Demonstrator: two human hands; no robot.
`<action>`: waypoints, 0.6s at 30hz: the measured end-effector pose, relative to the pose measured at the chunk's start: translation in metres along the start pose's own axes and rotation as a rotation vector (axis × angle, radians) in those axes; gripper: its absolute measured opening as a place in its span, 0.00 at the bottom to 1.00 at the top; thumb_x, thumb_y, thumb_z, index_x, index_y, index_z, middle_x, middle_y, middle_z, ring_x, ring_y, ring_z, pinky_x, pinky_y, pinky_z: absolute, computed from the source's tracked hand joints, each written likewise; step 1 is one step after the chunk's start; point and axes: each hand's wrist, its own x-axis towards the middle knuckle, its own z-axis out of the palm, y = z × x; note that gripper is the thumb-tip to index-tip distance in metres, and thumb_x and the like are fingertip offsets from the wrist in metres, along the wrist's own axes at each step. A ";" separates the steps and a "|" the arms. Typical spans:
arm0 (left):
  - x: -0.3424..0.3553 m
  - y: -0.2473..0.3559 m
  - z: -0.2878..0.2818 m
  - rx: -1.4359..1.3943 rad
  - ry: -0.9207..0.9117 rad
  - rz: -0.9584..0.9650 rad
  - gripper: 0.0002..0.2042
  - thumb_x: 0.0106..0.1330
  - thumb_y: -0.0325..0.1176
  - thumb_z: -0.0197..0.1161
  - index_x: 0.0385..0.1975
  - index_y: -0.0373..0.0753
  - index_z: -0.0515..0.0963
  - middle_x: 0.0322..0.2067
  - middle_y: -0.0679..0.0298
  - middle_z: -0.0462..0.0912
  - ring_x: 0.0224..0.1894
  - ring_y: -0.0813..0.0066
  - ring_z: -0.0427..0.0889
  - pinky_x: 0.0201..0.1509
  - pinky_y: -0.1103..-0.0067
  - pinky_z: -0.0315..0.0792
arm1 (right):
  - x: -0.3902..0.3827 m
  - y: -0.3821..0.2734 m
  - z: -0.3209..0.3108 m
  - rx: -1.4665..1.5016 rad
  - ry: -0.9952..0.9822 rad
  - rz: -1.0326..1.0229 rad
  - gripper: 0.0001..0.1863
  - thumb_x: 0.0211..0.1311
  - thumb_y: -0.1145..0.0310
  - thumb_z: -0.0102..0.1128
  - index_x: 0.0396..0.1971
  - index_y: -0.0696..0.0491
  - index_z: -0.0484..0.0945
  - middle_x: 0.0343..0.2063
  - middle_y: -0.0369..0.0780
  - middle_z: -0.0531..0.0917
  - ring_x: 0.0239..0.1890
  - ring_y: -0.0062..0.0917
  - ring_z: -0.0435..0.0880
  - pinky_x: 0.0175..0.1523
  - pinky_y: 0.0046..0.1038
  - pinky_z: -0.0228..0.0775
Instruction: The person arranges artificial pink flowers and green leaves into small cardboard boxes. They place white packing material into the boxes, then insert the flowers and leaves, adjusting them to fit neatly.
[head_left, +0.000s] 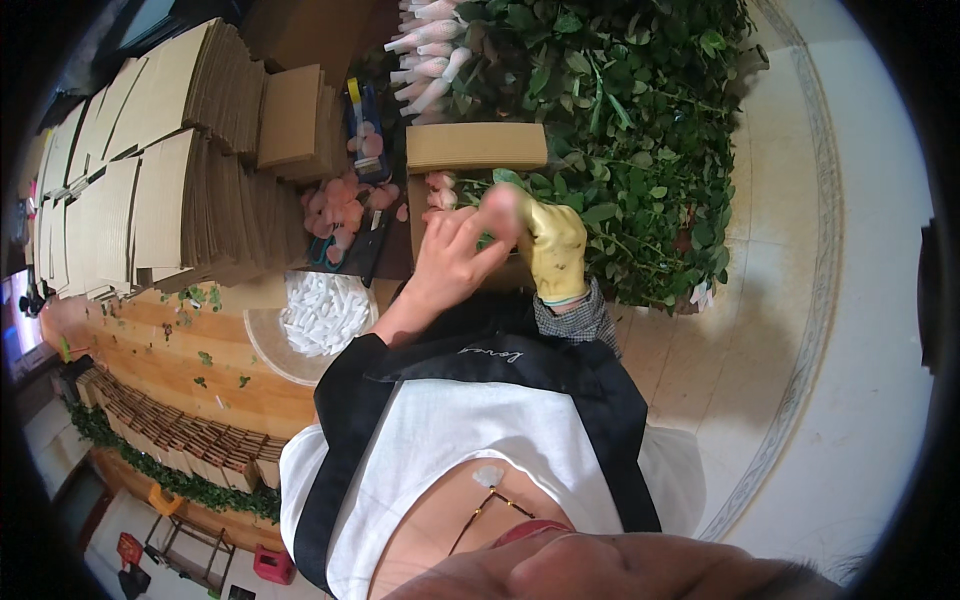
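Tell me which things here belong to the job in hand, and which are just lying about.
Likely part of the job:
pink roses
cardboard piece
green foliage
yellow glove

Seemingly just lying about:
loose pink petals
leaf scraps
red object, lower left

bare left fingers (468, 235) and yellow-gloved right fingers (548, 225) close together, near pink roses (440, 190).

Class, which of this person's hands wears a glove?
The right hand, in a yellow glove with a checked sleeve at the wrist; the left hand is bare.
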 end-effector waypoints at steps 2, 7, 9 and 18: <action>-0.002 -0.010 -0.008 -0.018 0.092 -0.087 0.13 0.44 0.26 0.74 0.31 0.46 0.84 0.42 0.64 0.78 0.41 0.65 0.75 0.44 0.72 0.69 | -0.003 0.000 0.002 -0.036 -0.032 0.016 0.13 0.55 0.73 0.65 0.43 0.53 0.83 0.20 0.43 0.80 0.22 0.39 0.79 0.28 0.38 0.69; 0.004 -0.054 -0.036 0.296 0.190 -0.441 0.12 0.55 0.23 0.68 0.39 0.42 0.83 0.40 0.58 0.79 0.44 0.57 0.78 0.44 0.71 0.71 | -0.009 0.006 0.005 -0.016 -0.050 0.134 0.08 0.53 0.71 0.67 0.35 0.50 0.84 0.20 0.41 0.79 0.24 0.39 0.78 0.31 0.37 0.71; 0.001 -0.068 -0.035 0.342 0.192 -0.627 0.08 0.59 0.27 0.68 0.39 0.42 0.83 0.40 0.57 0.80 0.44 0.54 0.79 0.43 0.70 0.74 | -0.006 0.004 0.003 0.019 -0.017 0.100 0.10 0.53 0.73 0.67 0.37 0.51 0.85 0.20 0.41 0.80 0.22 0.37 0.78 0.29 0.37 0.70; -0.010 -0.089 -0.031 0.416 0.135 -0.741 0.06 0.65 0.33 0.67 0.37 0.39 0.83 0.28 0.57 0.82 0.31 0.58 0.83 0.34 0.70 0.76 | -0.009 0.009 0.001 0.284 -0.178 0.423 0.11 0.57 0.70 0.68 0.41 0.51 0.85 0.22 0.41 0.84 0.25 0.35 0.83 0.33 0.33 0.74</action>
